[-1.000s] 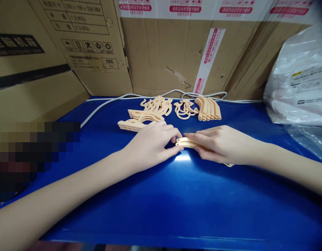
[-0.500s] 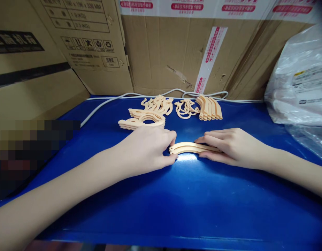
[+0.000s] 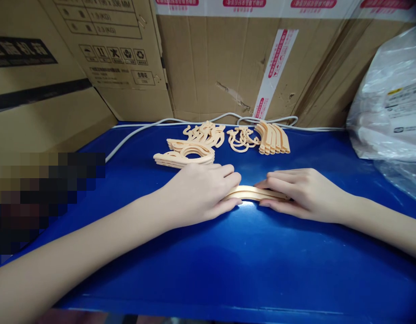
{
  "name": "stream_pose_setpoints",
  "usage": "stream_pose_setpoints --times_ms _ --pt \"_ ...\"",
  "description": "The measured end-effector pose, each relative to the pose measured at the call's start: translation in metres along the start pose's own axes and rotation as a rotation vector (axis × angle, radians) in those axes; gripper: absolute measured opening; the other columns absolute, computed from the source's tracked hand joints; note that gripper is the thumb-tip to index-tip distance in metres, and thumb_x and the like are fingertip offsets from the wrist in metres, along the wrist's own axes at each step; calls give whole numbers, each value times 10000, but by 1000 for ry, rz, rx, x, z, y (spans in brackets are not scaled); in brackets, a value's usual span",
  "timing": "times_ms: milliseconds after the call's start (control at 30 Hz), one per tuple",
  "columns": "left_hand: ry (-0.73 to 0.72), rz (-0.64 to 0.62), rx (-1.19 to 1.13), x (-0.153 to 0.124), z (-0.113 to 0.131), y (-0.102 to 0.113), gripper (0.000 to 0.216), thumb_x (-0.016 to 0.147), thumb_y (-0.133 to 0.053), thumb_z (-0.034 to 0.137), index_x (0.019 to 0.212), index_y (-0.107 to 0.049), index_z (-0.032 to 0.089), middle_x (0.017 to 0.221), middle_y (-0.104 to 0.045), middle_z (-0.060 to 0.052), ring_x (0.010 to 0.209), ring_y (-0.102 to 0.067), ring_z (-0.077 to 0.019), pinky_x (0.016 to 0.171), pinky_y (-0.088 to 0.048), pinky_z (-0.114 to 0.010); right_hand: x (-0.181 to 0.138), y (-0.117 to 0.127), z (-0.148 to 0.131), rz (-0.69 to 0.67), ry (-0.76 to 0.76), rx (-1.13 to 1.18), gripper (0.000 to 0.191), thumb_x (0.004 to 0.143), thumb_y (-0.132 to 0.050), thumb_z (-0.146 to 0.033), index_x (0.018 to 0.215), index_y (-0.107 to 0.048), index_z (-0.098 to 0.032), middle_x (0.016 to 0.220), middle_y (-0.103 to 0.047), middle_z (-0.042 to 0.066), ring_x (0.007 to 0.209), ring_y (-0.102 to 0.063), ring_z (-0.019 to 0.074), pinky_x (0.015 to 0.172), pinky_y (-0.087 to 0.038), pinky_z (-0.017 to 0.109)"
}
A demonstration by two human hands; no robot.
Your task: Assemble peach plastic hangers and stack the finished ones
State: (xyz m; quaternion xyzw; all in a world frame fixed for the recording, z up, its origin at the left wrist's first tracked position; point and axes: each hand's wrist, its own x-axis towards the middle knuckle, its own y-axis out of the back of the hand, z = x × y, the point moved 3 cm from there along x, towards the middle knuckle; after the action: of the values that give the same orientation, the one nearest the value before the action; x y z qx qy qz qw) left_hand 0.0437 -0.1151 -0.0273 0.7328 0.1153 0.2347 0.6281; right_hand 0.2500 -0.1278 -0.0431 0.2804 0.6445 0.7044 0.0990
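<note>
A: Blue surface, with cardboard standing behind it. Where are the strips?

B: Near the middle, between the hands. Whether they rest on the surface or hang just above it, I can't tell.

A: And the hands?

B: Both pinched narrow. The left hand covers the left end; the right hand grips the other, thumb along the near edge, fingers along the far one.

A: How would they handle?

B: Light, I'd judge, and fairly stiff, like thin wood or moulded plastic. The faces look smooth, so one could slide against the other. Being slim, they might crack if bent hard.

A: Best place to take hold?

B: Close to each end, across the long edges, pressing the pair together without flexing the arch.

A: What do they look like?

B: Pale cream, long and slim, bowed toward the cardboard, side by side with a fine line between. Fingers hide both ends. Similar curved pieces sit at the back.
</note>
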Motion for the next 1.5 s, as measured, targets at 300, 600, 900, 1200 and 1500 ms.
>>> stream_pose_setpoints --times_ms 300,600,900,1200,1500 --pt "61 -13 -101 2 -2 0 188 925 -529 335 885 -589 162 821 -613 6 696 -548 -151 575 -310 -274 -1 0 0 0 14 -56 277 989 -442 -380 956 -597 -153 755 -614 25 638 -582 142 599 -409 254" --pt "108 -33 -160 0 -2 -1 168 901 -557 336 881 -591 173 793 -611 26 658 -534 -138 540 -287 -274 1 2 -2 31 30 -65 275 994 -435 -369 938 -603 -158 730 -611 23 616 -575 139 572 -403 250" --pt "119 -49 -169 0 -3 2 168 906 -544 338 899 -584 175 802 -620 23 637 -532 -136 522 -271 -272 8 20 10 89 -38 -191 329 991 -426 -403 1052 -631 -153 869 -731 77 756 -685 196 655 -455 302" --pt "124 -64 -192 0 -2 2 177 911 -546 348 901 -582 175 812 -633 20 633 -532 -135 519 -270 -272 41 24 73 45 -253 -437 298 954 -450 -351 957 -692 -177 870 -690 107 826 -619 262 693 -423 373" --pt "137 -74 -204 0 -2 2 170 913 -533 338 914 -584 175 792 -620 23 617 -525 -128 495 -229 -269 62 9 98 -11 -364 -450 326 929 -504 -373 829 -730 -160 839 -717 118 763 -611 237 636 -359 345"
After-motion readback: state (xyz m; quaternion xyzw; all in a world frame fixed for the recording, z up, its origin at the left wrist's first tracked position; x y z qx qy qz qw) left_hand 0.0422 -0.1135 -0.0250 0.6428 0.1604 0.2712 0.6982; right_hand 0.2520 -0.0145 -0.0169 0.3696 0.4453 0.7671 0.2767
